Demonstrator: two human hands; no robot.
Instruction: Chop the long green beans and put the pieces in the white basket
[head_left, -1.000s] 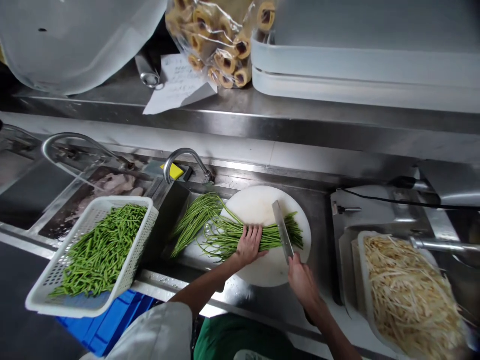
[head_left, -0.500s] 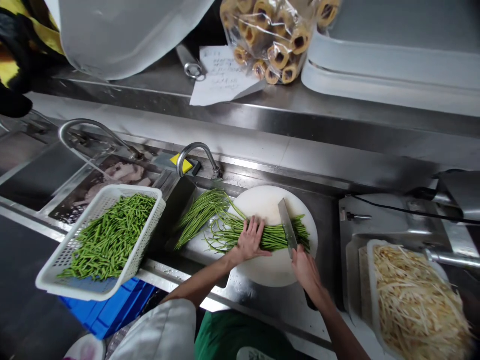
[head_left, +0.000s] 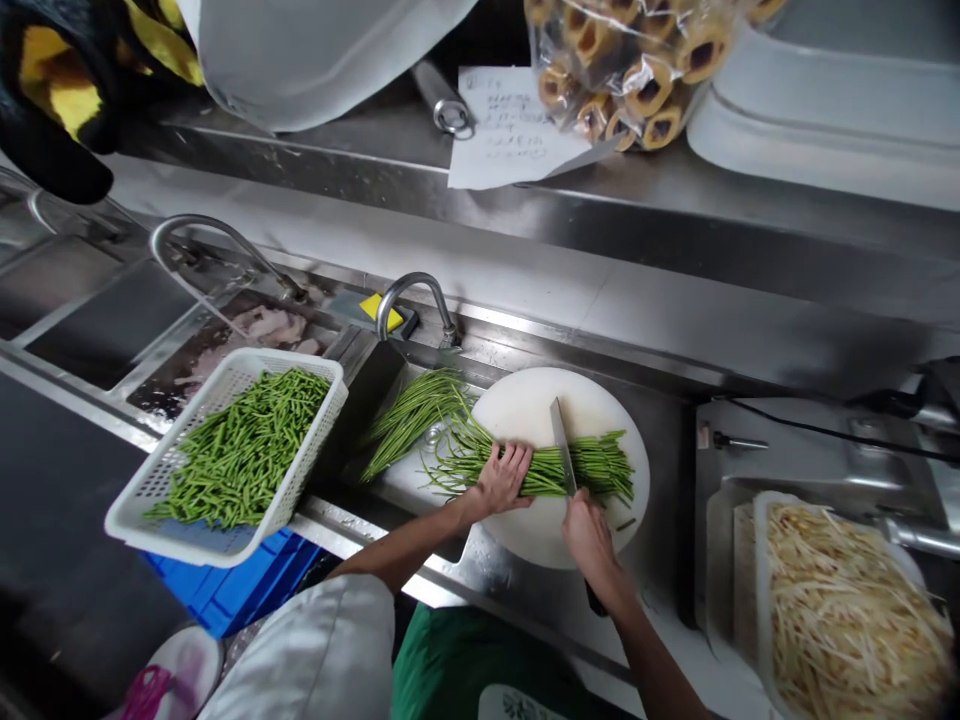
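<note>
Steel knife: its handle gripped in the right hand, the blade pointing to the far side, slightly left, across the stalks.
Left hand: lies over the bundle just left of the blade, fingers on top — whether they close around it, I cannot tell.
Green stalks: long and thin, running left to right over the board, one end past the blade; a short piece lies apart near the right edge.
White board: round, beneath bundle and knife.
Second bunch: left of the board, in the sink, on the near side of a curved faucet.
Basket: white, perforated, farther left — it holds short green pieces.
Blue crate: partly hidden under the basket.
Tub: far right, filled with pale sprouts.
Steel shelf: along the far side, bearing a handwritten paper.
</note>
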